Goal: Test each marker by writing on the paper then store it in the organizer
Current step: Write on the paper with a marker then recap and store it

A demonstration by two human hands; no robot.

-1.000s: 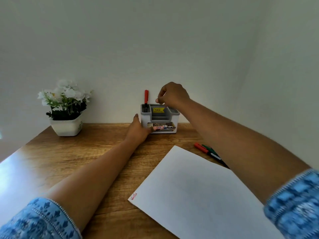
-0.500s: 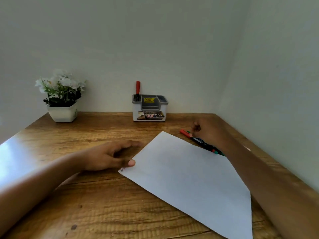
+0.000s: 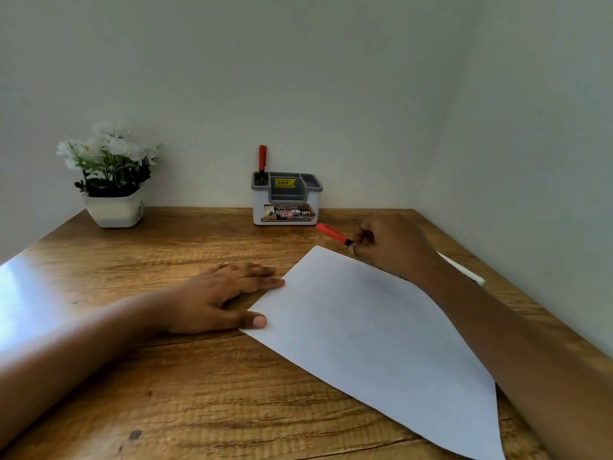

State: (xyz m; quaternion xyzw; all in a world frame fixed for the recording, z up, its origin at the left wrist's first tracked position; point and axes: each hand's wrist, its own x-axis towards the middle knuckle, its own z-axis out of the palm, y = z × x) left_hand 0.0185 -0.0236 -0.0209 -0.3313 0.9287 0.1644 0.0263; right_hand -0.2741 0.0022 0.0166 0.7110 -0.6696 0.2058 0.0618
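A white sheet of paper (image 3: 374, 330) lies at an angle on the wooden table (image 3: 205, 393). My left hand (image 3: 215, 297) rests flat beside the paper's left corner, fingertips and thumb touching its edge. My right hand (image 3: 394, 247) grips a marker with an orange-red cap (image 3: 331, 233) just beyond the paper's far corner, the cap pointing left toward the organizer. The grey and white organizer (image 3: 287, 200) stands at the back against the wall, with a red-capped marker (image 3: 262, 162) upright in its left compartment. My right arm hides the other markers.
A white pot of white flowers (image 3: 112, 180) stands at the back left of the table. Walls close off the back and the right side. A thin white stick-like thing (image 3: 464, 270) lies near the right wall behind my right arm.
My right hand has picked the orange-red capped marker up off the table. My left hand has spread flat against the paper's edge. Earlier both hands were at the organizer.
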